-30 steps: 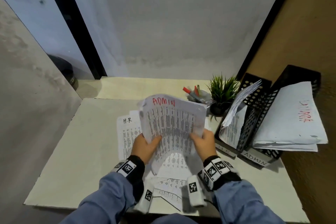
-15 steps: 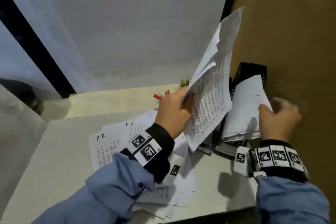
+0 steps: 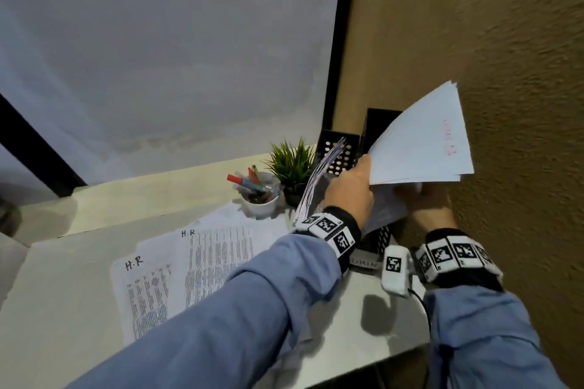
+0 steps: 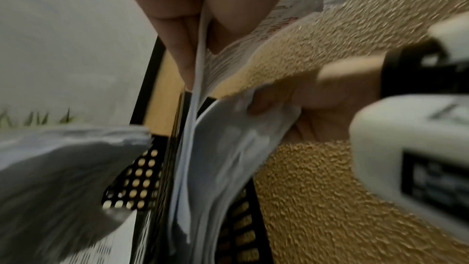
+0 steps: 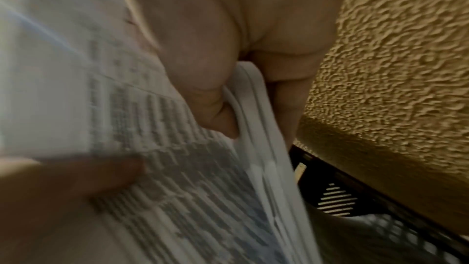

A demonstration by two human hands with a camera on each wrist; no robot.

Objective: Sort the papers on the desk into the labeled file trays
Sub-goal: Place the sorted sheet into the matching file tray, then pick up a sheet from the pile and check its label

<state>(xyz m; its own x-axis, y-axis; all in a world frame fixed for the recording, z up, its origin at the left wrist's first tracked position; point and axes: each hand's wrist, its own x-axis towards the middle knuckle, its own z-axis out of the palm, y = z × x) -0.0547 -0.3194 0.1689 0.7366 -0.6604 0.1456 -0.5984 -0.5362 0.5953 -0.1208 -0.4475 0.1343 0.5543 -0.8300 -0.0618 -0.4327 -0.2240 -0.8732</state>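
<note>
My left hand pinches printed sheets marked in red between thumb and fingers. It holds them low at the rightmost black mesh tray, which bears the label ADMIN. My right hand grips that tray's white stack by its lower edge and holds it tilted up toward the wall; the thumb and fingers squeeze the stack. A second mesh tray to the left holds fanned papers. Two sheets marked H.R lie on the desk.
A white cup of pens and a small potted plant stand just left of the trays. A rough tan wall is close on the right, behind the trays. The desk's front edge runs near my sleeves.
The view has swung right. My left hand brought the sheets down from high in front of the trays to the ADMIN tray. My right hand took the tray's stack and tilted it up.
</note>
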